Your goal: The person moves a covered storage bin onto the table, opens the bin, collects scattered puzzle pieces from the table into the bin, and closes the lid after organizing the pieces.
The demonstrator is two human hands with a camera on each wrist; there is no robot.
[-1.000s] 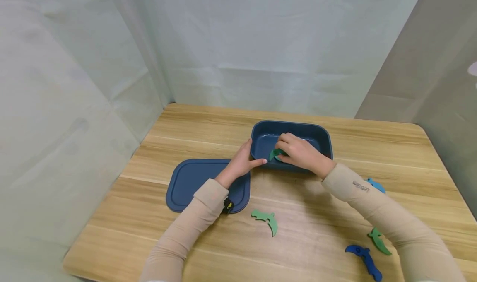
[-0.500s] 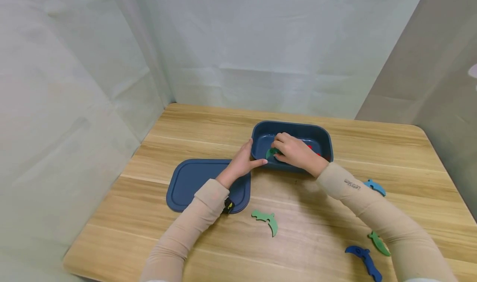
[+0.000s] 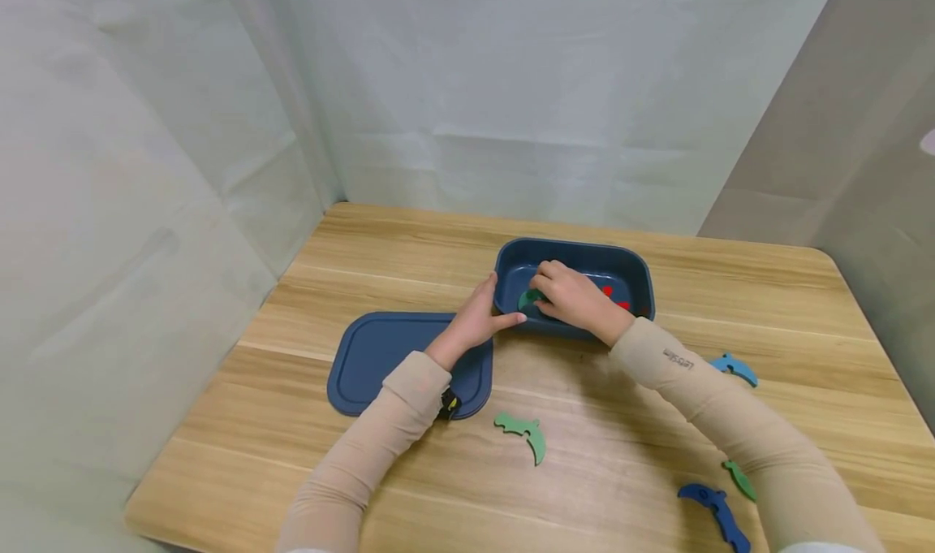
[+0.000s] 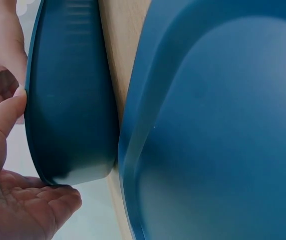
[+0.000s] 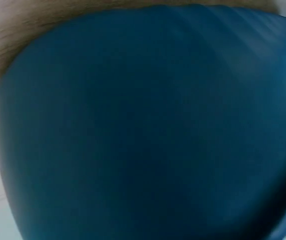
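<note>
Green piece (image 3: 529, 298) in right hand (image 3: 577, 297) grip, inside blue box (image 3: 628, 261)

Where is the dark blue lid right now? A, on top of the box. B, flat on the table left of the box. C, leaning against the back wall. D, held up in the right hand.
B: the lid lies flat on the table, left of the open box.

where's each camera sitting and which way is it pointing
Head: above the table, looking forward and down; both sleeved arms, left hand on the blue box, right hand inside it.
Left wrist: low beside the box and lid; thumb and palm show.
Right wrist: pressed close to blurred blue; no hand visible.
Head and left wrist share box and lid.
</note>
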